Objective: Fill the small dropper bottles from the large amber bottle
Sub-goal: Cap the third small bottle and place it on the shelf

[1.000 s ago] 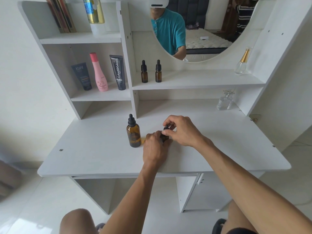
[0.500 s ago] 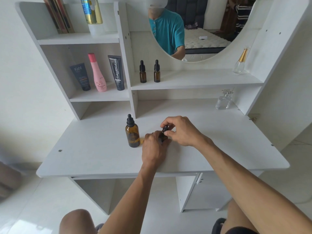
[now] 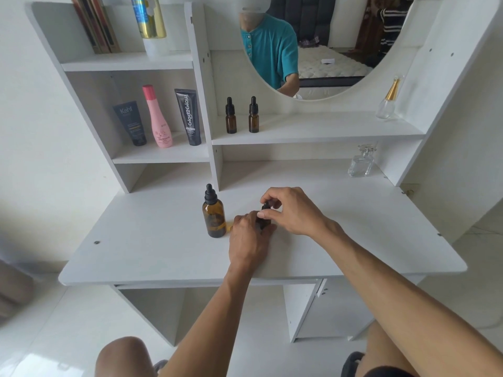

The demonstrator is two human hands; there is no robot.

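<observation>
1. While my left hand (image 3: pixel 249 238) curls round the body of a small dropper bottle (image 3: pixel 263 217), my right hand (image 3: pixel 292 210) pinches its black cap from above with finger and thumb.
2. The little bottle stands on the white desk (image 3: pixel 152 251), right between my two hands. It is dark brown glass, and my fingers hide most of it.
3. Just to the left of my left hand stands the large amber bottle (image 3: pixel 214 217). It is round and smooth, made of brown glass you can see through, with a black rubber dropper top. It is close to my knuckles, but I cannot tell if it touches them.
4. Past my hands, up on the shelf (image 3: pixel 326 131), two more small dropper bottles (image 3: pixel 231 118) stand side by side with their caps on. They are thin, brown and shiny.
5. Far off to the right of my right hand sits a clear glass perfume bottle (image 3: pixel 360 163) with square sides.
6. Higher up on that side is another clear bottle with a gold neck (image 3: pixel 388 100).
7. Up and to the left of my grip stand a dark grey tube (image 3: pixel 131 122), a pink bottle (image 3: pixel 158 118) with a narrow middle, and a black tube (image 3: pixel 189 117).
8. The desk is flat, smooth and painted white.
</observation>
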